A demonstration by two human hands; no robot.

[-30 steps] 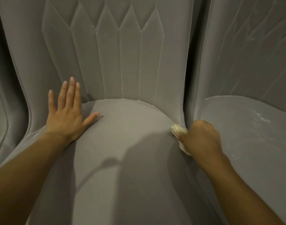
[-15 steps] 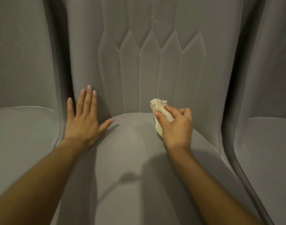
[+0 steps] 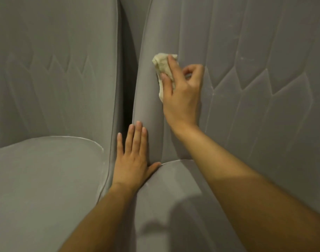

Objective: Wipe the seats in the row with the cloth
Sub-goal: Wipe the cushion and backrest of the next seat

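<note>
1. Step in hand, as I read it: I'm wiping the backrest of the grey upholstered seat with quilted stitching [image 3: 255, 106], working its left side bolster, not the cushion.
2. The small crumpled cream cloth [image 3: 162, 65] is pressed against that bolster, high above the seat cushion [image 3: 173, 197] and near the dark gap between the seats [image 3: 127, 88].
3. My right hand [image 3: 181, 95] has the cloth. Its fingers [image 3: 171, 68] are grasping it, index on top and thumb below, with the other fingers curled in behind.
4. My left hand [image 3: 132, 160] holds nothing. Its fingers [image 3: 137, 137] are released and straight. The palm lies flat at the base of the same bolster, with the thumb on the cushion's rim. It looks like a brace.
5. The neighbouring grey seat [image 3: 46, 179] is on the left. I can't tell whether it has been wiped.
6. Next move, my call: run the cloth down the bolster with steady pressure. The left hand sits in that path, so it must lift or shift first.
7. After that comes the quilted panel, where the faint pale specks [image 3: 246, 58] look worth a pass. Then the cushion, then on along the row.
</note>
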